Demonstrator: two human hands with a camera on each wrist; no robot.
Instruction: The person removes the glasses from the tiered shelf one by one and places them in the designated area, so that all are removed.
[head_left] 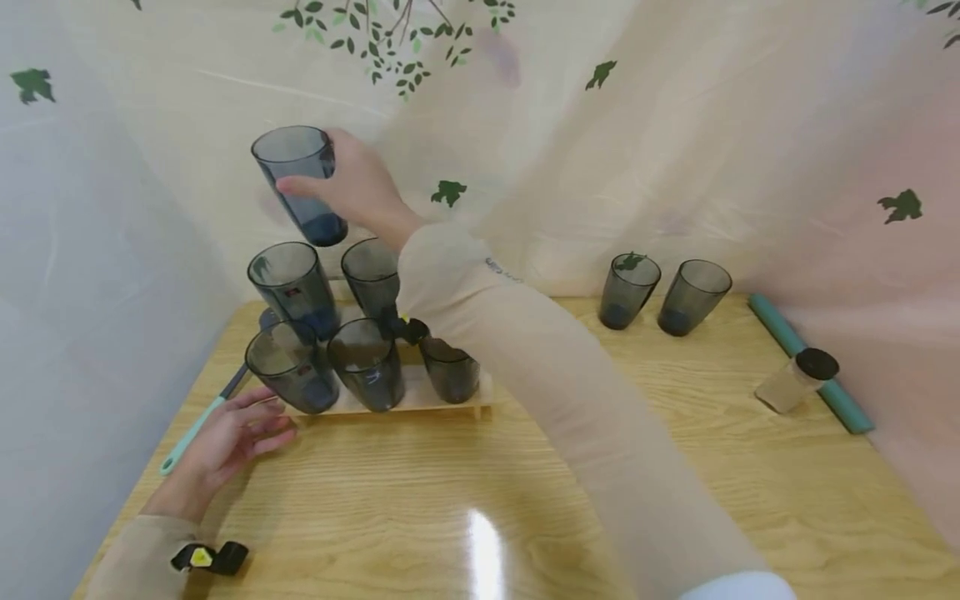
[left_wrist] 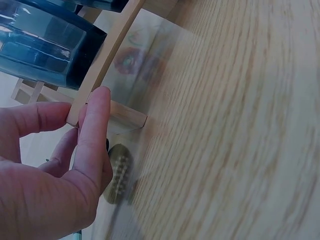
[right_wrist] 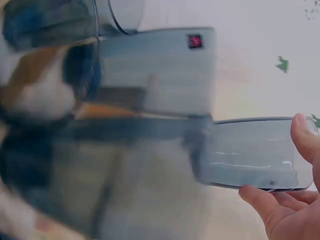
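My right hand point(head_left: 360, 179) grips a smoky blue-grey glass point(head_left: 300, 183) in the air above the back left of a low wooden rack point(head_left: 420, 403). In the right wrist view, that glass point(right_wrist: 255, 154) lies between the thumb and fingers of the hand point(right_wrist: 295, 210). Several similar glasses point(head_left: 363, 367) stand on the rack in two rows, partly hidden by the right sleeve. My left hand point(head_left: 236, 437) is at the rack's front left corner; in the left wrist view, its thumb and fingers point(left_wrist: 95, 132) pinch the end of the wooden rail point(left_wrist: 107, 50).
Two more glasses point(head_left: 628, 292) stand at the back right of the table point(head_left: 360, 508). A jar with a black lid point(head_left: 797, 381) and a green roll point(head_left: 847, 404) lie near the right edge. A utensil with a mint handle point(head_left: 191, 435) lies left of the rack.
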